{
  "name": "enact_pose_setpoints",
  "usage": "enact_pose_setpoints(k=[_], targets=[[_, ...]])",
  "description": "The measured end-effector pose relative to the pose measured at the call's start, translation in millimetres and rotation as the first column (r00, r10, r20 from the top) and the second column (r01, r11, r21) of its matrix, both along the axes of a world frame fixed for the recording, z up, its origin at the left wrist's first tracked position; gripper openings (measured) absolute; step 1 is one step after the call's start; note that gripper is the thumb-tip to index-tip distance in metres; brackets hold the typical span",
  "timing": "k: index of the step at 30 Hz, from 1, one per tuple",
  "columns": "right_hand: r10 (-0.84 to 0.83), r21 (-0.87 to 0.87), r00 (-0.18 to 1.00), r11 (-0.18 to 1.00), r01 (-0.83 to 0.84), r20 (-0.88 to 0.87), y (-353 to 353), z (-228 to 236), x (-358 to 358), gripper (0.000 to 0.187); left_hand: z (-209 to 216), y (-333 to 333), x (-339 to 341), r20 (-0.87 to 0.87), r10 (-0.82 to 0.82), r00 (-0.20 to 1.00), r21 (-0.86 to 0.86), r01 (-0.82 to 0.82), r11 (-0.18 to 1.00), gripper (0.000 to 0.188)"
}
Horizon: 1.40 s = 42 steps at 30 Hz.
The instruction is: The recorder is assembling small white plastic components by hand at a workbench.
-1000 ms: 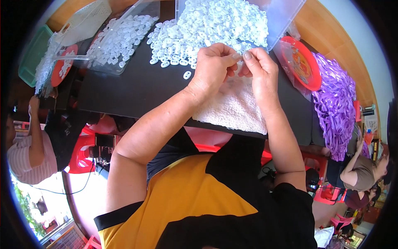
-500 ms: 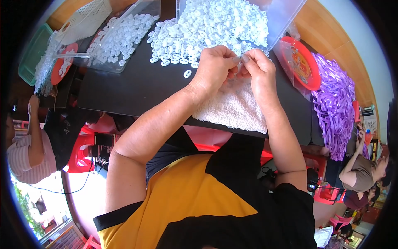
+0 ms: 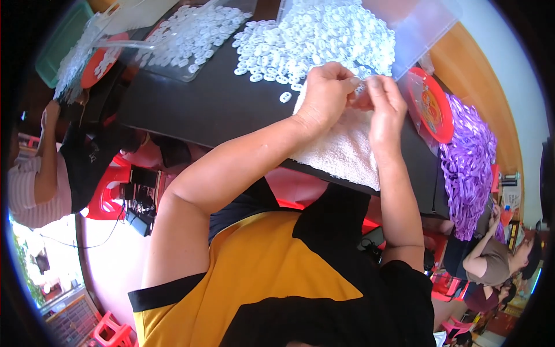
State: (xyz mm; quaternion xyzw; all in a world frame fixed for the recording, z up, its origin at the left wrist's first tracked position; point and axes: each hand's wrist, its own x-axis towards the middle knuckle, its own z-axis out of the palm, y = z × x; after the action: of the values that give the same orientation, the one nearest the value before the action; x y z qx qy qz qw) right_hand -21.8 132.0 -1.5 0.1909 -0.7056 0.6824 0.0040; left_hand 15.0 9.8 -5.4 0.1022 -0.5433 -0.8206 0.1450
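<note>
My left hand (image 3: pixel 329 95) and my right hand (image 3: pixel 386 110) meet above a pale towel (image 3: pixel 341 149), each with thumb and fingers pinched. Between their fingertips shows a small white oval plastic piece (image 3: pixel 359 89), partly covered by the fingers. Which hand bears it more, I cannot make out. Just beyond my hands spreads a heap of similar white two-hole oval pieces (image 3: pixel 315 43), spilling from a clear plastic bin (image 3: pixel 425 40). One loose oval piece (image 3: pixel 285 97) lies apart, left of my left hand.
The dark table (image 3: pixel 191 110) also bears a clear tray (image 3: pixel 188 74) of white pieces at far left. To the right are a red round plate (image 3: pixel 432 107) and a bundle of purple straps (image 3: pixel 468 165). Other people sit at both sides, near a red stool (image 3: pixel 110 194).
The view has shifted, so the table and my hands appear farther right. My hands stay pinched close together, and the white piece between them now shows more.
</note>
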Motion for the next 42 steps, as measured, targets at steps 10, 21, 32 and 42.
enact_pose_setpoints(k=[10, 21, 32, 42], targets=[[0.256, 0.399, 0.670, 0.915, 0.066, -0.697, -31.0, 59.8, 22.3, 0.008, -40.0, 13.0, -24.4, -0.265, 0.001, 0.964, -0.616, -0.171, 0.769, 0.016], [0.831, 0.999, 0.556, 0.038, -0.009, -0.027, -121.7, 58.5, 3.0, 0.017, -54.2, 13.1, -37.5, -0.618, 0.305, 0.724, -0.634, -0.689, 0.350, 0.017], [0.858, 0.999, 0.512, -0.041, 0.021, 0.024, -122.3, 49.0, 2.8, 0.009, -47.8, 4.9, -22.6, -0.412, 0.288, 0.865, -0.576, -0.491, 0.653, 0.014], [0.832, 0.999, 0.552, -0.034, -0.035, 0.048, -117.2, 55.9, 11.4, 0.013, -35.1, -0.3, -14.7, -0.242, 0.166, 0.956, -0.478, -0.267, 0.837, 0.013]])
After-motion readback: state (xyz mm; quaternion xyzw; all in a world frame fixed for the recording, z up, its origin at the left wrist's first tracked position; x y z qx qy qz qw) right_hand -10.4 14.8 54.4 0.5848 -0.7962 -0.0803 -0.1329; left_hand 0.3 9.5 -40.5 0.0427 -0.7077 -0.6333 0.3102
